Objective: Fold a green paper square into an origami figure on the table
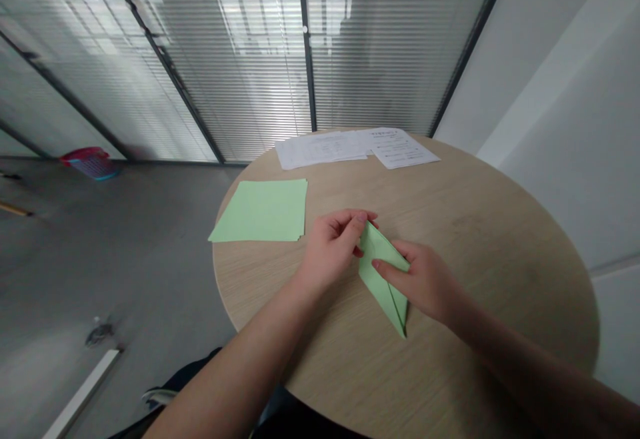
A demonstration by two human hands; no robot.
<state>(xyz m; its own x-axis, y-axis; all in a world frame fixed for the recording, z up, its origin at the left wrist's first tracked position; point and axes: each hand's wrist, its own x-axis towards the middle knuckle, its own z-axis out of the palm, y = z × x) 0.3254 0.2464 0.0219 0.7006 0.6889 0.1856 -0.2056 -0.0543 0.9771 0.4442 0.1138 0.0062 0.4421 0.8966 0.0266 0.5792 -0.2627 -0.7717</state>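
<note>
A folded light green paper [384, 279], long and pointed, lies on the round wooden table [480, 225] in front of me. My left hand [333, 242] pinches its far tip between thumb and fingers. My right hand [425, 282] rests on the paper's right side, fingers curled and pressing it down, index finger pointing left along a fold. The paper's near tip points toward me.
A stack of flat green sheets [263, 211] lies at the table's left edge. White printed papers [353, 147] sit at the far edge. A pink basket [90, 162] stands on the grey floor at left, before glass walls with blinds.
</note>
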